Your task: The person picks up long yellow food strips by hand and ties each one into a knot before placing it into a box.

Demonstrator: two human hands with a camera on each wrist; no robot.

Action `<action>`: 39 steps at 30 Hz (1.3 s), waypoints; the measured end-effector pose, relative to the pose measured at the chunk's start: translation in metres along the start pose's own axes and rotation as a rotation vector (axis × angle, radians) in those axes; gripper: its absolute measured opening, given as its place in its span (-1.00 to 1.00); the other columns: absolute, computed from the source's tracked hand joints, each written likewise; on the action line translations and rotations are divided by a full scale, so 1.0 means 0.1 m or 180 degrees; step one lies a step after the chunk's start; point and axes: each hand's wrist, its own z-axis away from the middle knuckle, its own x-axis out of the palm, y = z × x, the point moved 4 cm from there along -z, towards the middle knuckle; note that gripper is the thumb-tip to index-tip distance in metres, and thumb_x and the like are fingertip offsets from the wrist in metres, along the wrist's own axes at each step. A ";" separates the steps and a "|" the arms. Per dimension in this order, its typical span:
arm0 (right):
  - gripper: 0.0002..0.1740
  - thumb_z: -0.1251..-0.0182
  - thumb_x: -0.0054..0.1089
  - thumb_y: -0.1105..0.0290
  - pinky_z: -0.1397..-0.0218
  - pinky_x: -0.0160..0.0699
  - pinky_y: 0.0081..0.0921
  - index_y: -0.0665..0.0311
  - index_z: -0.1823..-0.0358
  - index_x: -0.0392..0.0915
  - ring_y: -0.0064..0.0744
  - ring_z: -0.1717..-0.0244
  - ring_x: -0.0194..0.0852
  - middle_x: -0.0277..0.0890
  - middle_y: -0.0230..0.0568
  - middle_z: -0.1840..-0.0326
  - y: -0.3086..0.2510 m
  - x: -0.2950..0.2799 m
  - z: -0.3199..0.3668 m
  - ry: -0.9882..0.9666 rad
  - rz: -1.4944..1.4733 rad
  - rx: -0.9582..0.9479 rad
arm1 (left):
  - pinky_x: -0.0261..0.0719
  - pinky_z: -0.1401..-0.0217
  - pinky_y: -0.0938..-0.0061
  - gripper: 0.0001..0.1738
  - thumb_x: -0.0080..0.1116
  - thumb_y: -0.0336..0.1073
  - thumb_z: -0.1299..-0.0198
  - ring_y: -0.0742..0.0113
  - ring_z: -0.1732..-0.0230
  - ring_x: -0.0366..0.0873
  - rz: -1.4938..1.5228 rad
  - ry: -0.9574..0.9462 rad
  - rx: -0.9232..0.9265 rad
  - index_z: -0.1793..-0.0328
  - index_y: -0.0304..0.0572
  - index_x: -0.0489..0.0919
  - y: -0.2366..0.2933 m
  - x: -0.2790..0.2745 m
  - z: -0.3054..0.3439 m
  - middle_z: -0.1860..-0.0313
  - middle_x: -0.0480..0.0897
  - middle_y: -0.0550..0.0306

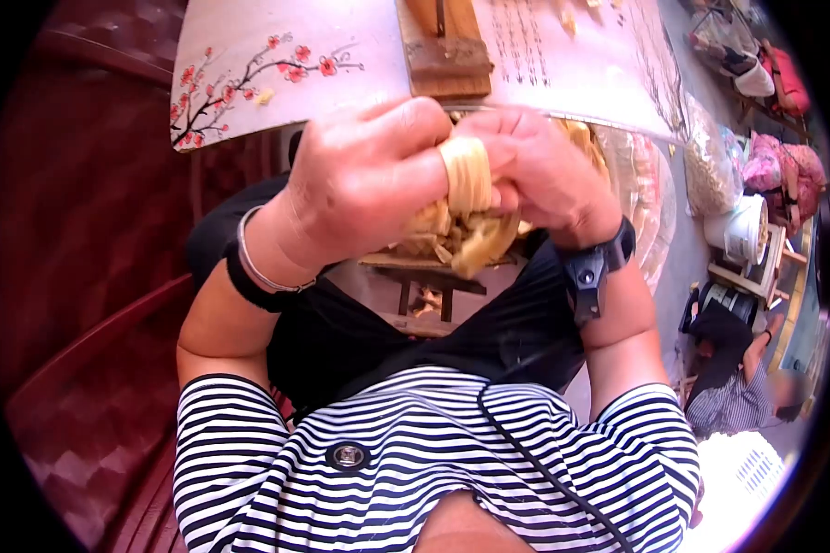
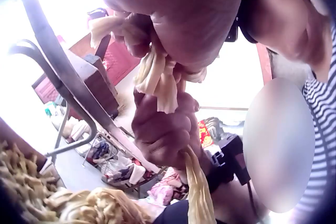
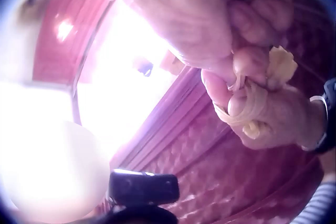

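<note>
Both hands meet in front of the body. My left hand, with a bracelet at its wrist, holds a pale yellow, ribbon-like strip looped round its fingers. Close against it, my right hand pinches the same material at the loop. In the left wrist view, folded ends of strip stick out between the two hands, and a long tail hangs below the right hand. The right wrist view has the loop round the left fingers. Under the hands lies a heap of similar strips, partly hidden.
A white board with painted red blossoms lies ahead, bearing a wooden block. Dark red padded seating fills the left. At right are a filled clear bag, a white bucket and another person.
</note>
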 end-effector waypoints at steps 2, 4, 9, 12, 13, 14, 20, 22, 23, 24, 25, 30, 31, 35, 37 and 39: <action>-0.77 -0.33 0.21 0.25 0.68 0.06 -0.84 0.30 0.27 0.57 -0.83 0.70 0.20 0.47 -0.48 0.53 0.14 0.10 -0.05 -0.0062 -0.0789 0.0100 | 0.50 0.57 0.50 -0.76 0.31 -0.30 0.26 0.32 0.52 0.55 0.0115 0.0346 -0.0064 0.37 -0.17 0.63 0.01 -0.04 0.01 0.36 0.54 0.15; -0.77 -0.31 0.24 0.25 0.69 -0.03 -0.81 0.30 0.25 0.56 -0.83 0.70 0.15 0.41 -0.52 0.55 0.18 0.11 -0.06 -0.0206 -0.0974 0.0167 | 0.55 0.49 0.50 -0.72 0.38 -0.27 0.20 0.27 0.46 0.60 -0.0028 0.0422 0.0192 0.33 -0.22 0.65 0.01 -0.05 0.03 0.26 0.59 0.06; -0.78 -0.33 0.21 0.28 0.67 -0.03 -0.80 0.31 0.20 0.53 -0.80 0.70 0.12 0.41 -0.50 0.54 0.20 0.12 -0.08 -0.0117 -0.0963 -0.0141 | 0.62 0.36 0.47 -0.68 0.43 -0.26 0.13 0.17 0.35 0.66 0.0166 0.0403 0.0190 0.26 -0.29 0.67 0.04 -0.07 0.05 0.16 0.63 -0.03; -0.81 -0.35 0.17 0.32 0.64 0.05 -0.81 0.32 0.19 0.52 -0.79 0.67 0.16 0.45 -0.45 0.51 0.08 0.14 -0.05 0.0513 -0.0893 -0.0807 | 0.64 0.30 0.46 -0.70 0.43 -0.30 0.09 0.14 0.30 0.68 -0.0032 0.0709 -0.0217 0.25 -0.32 0.68 0.02 -0.11 0.05 0.15 0.63 -0.07; -0.83 -0.37 0.16 0.35 0.61 0.12 -0.83 0.32 0.16 0.54 -0.81 0.65 0.21 0.50 -0.43 0.49 0.04 0.19 -0.01 0.1112 -0.0843 -0.1055 | 0.65 0.19 0.44 -0.72 0.40 -0.37 0.03 0.09 0.22 0.69 0.0100 0.0769 -0.0289 0.17 -0.34 0.67 -0.02 -0.13 0.06 0.11 0.64 -0.11; -0.84 -0.37 0.16 0.36 0.60 0.13 -0.84 0.32 0.16 0.55 -0.81 0.64 0.23 0.52 -0.43 0.48 0.00 0.19 0.02 0.1173 -0.0422 -0.1352 | 0.65 0.17 0.44 -0.71 0.38 -0.39 0.02 0.09 0.20 0.68 0.0247 0.0771 -0.0496 0.15 -0.34 0.66 -0.05 -0.14 0.05 0.10 0.64 -0.12; -0.82 -0.33 0.17 0.39 0.47 0.43 -0.54 0.37 0.18 0.58 -0.48 0.57 0.51 0.59 -0.22 0.45 -0.18 0.18 0.09 0.0989 0.2448 -0.2635 | 0.64 0.15 0.45 -0.73 0.29 -0.52 0.02 0.12 0.15 0.69 0.0797 -0.0337 -0.1395 0.13 -0.37 0.62 -0.13 -0.09 0.08 0.01 0.64 -0.14; -0.80 -0.31 0.16 0.37 0.44 0.49 -0.47 0.37 0.19 0.59 -0.37 0.56 0.57 0.59 -0.14 0.44 -0.15 0.21 0.06 0.1049 0.3256 -0.2456 | 0.64 0.20 0.45 -0.81 0.25 -0.54 0.01 0.13 0.23 0.69 0.0467 -0.0269 -0.1345 0.21 -0.36 0.62 -0.11 -0.05 0.12 0.03 0.65 -0.08; -0.79 -0.31 0.15 0.35 0.43 0.49 -0.47 0.36 0.18 0.59 -0.34 0.54 0.58 0.59 -0.12 0.43 -0.11 0.19 0.05 0.1171 0.3534 -0.2114 | 0.64 0.21 0.45 -0.83 0.24 -0.55 0.01 0.14 0.25 0.69 0.0324 -0.0233 -0.1275 0.23 -0.37 0.62 -0.11 -0.01 0.14 0.04 0.66 -0.06; -0.77 -0.30 0.15 0.32 0.43 0.48 -0.47 0.35 0.17 0.60 -0.31 0.53 0.58 0.59 -0.09 0.42 -0.08 0.17 0.04 0.1293 0.3801 -0.1764 | 0.64 0.21 0.45 -0.84 0.23 -0.56 0.01 0.14 0.27 0.69 0.0184 -0.0201 -0.1201 0.25 -0.37 0.62 -0.11 0.01 0.14 0.05 0.66 -0.05; -0.70 -0.37 0.07 0.23 0.47 0.44 -0.48 0.36 0.24 0.59 -0.40 0.55 0.53 0.56 -0.22 0.51 -0.06 0.14 0.02 0.1319 0.3866 -0.1666 | 0.64 0.22 0.45 -0.86 0.22 -0.57 0.01 0.16 0.27 0.68 0.0274 -0.0190 -0.1127 0.26 -0.38 0.62 -0.11 0.01 0.13 0.07 0.66 -0.05; -0.49 -0.49 -0.11 0.06 0.66 0.05 -0.64 0.36 0.44 0.51 -0.66 0.73 0.09 0.28 -0.51 0.71 -0.01 0.12 0.02 0.0418 0.0809 -0.0424 | 0.62 0.24 0.43 -0.93 0.15 -0.61 -0.02 0.22 0.25 0.66 0.1518 0.0415 -0.1069 0.33 -0.45 0.58 -0.14 -0.13 0.03 0.15 0.65 -0.07; -0.48 -0.49 -0.11 0.04 0.66 -0.02 -0.65 0.35 0.45 0.51 -0.68 0.74 0.03 0.25 -0.52 0.72 0.03 0.10 0.04 0.0062 0.0523 -0.0282 | 0.58 0.18 0.43 -0.95 0.10 -0.57 -0.08 0.26 0.19 0.62 0.1777 0.0291 -0.1151 0.37 -0.45 0.56 -0.16 -0.21 0.01 0.16 0.64 -0.09; -0.45 -0.47 -0.10 -0.04 0.68 -0.18 -0.66 0.28 0.50 0.45 -0.71 0.78 -0.14 0.07 -0.56 0.79 0.12 0.12 0.05 -0.0656 -0.0447 -0.0392 | 0.52 0.09 0.49 -0.85 0.00 -0.48 -0.18 0.34 0.13 0.56 0.2269 0.1013 -0.1963 0.36 -0.43 0.56 -0.31 -0.45 0.11 0.13 0.62 -0.11; -0.46 -0.48 -0.11 -0.04 0.68 -0.18 -0.66 0.27 0.50 0.45 -0.71 0.78 -0.14 0.05 -0.57 0.80 0.09 0.11 0.03 -0.0593 -0.0575 -0.0412 | 0.52 0.09 0.49 -0.84 0.04 -0.43 -0.22 0.33 0.14 0.56 0.2190 0.0951 -0.1980 0.31 -0.42 0.56 -0.33 -0.45 0.10 0.13 0.62 -0.11; -0.47 -0.48 -0.12 -0.03 0.69 -0.18 -0.66 0.25 0.49 0.46 -0.71 0.78 -0.15 0.03 -0.57 0.80 0.06 0.07 0.02 -0.0311 -0.0688 -0.0394 | 0.53 0.11 0.52 -0.81 0.12 -0.35 -0.23 0.36 0.17 0.57 0.2366 0.0695 -0.2180 0.22 -0.41 0.56 -0.36 -0.39 0.12 0.16 0.63 -0.06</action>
